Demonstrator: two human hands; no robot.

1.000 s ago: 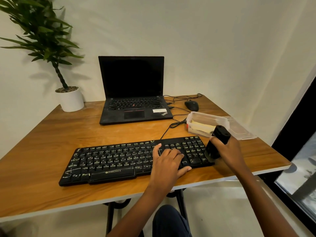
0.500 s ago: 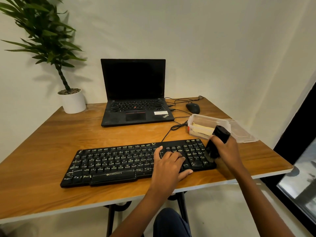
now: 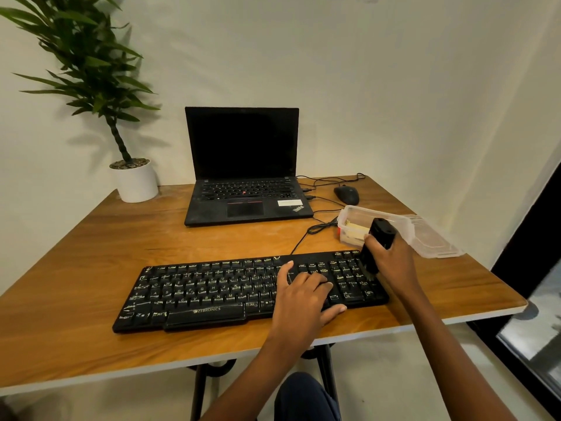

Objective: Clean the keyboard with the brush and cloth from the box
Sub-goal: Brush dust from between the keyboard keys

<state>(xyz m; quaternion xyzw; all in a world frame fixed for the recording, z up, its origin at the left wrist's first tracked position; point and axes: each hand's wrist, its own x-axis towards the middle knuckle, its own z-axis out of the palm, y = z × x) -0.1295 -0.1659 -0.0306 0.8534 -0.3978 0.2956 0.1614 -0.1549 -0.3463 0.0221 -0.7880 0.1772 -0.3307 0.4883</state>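
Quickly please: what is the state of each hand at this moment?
Left hand: open, resting flat on the keyboard, holding nothing.
Right hand: closed around the black brush, over the keyboard's right end.

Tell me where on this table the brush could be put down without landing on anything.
The widest bare wood lies left of the keyboard, between the plant pot and the laptop. A strip between laptop and keyboard is also free, as is the near right corner of the table. The far right is crowded: mouse, cables, box and its lid.
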